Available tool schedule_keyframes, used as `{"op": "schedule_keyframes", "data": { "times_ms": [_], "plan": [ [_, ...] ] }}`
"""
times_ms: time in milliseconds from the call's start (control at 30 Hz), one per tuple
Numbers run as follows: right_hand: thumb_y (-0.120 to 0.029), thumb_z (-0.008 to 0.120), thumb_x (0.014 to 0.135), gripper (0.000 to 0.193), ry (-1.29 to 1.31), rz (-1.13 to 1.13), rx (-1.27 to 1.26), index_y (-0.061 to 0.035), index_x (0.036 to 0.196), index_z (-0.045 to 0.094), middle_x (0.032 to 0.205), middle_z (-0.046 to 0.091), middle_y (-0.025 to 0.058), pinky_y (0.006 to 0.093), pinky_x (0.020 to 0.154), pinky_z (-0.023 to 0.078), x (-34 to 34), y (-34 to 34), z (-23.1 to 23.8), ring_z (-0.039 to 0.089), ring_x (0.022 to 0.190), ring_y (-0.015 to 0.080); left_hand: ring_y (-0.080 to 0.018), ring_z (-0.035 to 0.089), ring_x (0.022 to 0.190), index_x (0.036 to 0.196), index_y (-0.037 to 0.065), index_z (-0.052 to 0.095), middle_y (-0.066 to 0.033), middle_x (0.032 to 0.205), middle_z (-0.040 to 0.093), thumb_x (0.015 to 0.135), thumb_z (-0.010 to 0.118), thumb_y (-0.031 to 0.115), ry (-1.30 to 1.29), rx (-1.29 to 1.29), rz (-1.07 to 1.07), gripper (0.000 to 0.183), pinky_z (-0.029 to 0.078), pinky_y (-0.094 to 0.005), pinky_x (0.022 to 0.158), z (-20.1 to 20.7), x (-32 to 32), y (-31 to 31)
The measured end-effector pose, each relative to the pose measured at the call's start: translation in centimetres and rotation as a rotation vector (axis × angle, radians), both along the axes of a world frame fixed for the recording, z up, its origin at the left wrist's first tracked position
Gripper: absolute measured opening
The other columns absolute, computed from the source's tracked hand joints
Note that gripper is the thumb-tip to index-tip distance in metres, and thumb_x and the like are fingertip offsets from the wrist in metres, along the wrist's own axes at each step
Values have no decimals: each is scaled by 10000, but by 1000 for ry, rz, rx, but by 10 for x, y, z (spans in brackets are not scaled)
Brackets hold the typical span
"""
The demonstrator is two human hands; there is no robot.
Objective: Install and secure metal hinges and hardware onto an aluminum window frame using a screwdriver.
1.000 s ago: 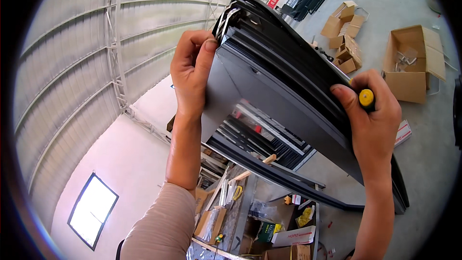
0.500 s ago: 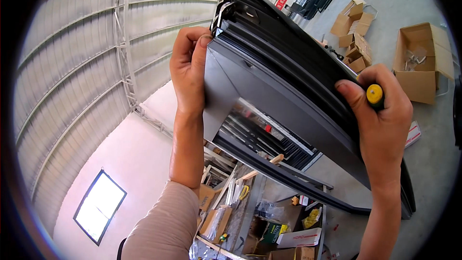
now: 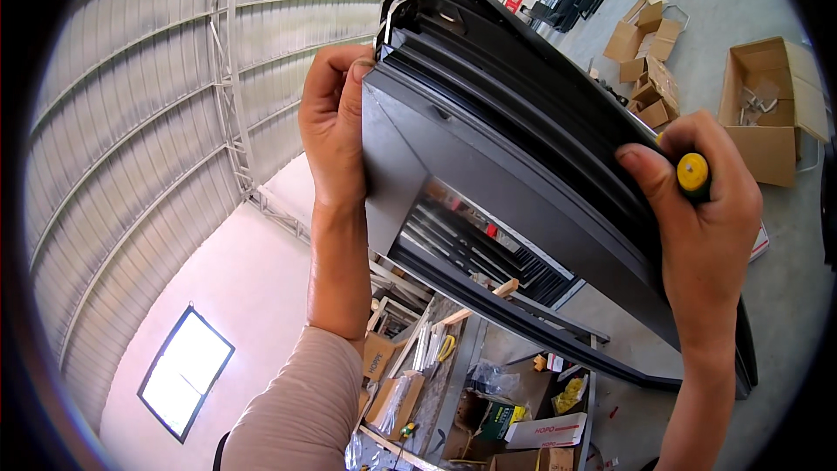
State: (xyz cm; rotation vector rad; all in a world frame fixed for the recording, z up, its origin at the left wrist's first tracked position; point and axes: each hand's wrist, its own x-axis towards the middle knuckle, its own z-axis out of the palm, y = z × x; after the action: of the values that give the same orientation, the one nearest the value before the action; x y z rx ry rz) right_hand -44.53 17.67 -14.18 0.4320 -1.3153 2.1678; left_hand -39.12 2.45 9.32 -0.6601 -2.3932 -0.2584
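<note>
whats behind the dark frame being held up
Through the dark frame's opening, long dark bars and a small red thing show. Whatever lies behind its solid grey sides is covered and cannot be seen.

Industrial wkshop, ribbed roof panels (image 3: 139, 122), steel truss (image 3: 223, 70), open cardbd box (image 3: 758, 157) on flr (image 3: 724, 0), cluttered bench (image 3: 449, 375)

The left head-worn fisheye looks down, tilted, at the frame (image 3: 497, 166) close by, floor (image 3: 724, 4) rightward, wall (image 3: 253, 270) leftward.
</note>
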Motion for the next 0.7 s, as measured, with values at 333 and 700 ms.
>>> {"op": "schedule_keyframes", "data": {
  "times_ms": [333,700],
  "plan": [
    [-164,727,864,274,-48,45,15,-13,825,502,741,428,28,236,647,371,1,2,0,406,694,113,-58,511,874,1013,37,603,29,923,582,981,594,213,10,8,-38,179,403,-201,820,-10,-5,1],
    [-226,701,900,285,-46,1,67,-32,844,500,770,426,14,230,667,363,5,2,-1,414,720,114,-55,457,860,988,46,605,39,915,535,978,596,211,16,10,7,165,356,-194,809,-11,0,10]
  ]
}}
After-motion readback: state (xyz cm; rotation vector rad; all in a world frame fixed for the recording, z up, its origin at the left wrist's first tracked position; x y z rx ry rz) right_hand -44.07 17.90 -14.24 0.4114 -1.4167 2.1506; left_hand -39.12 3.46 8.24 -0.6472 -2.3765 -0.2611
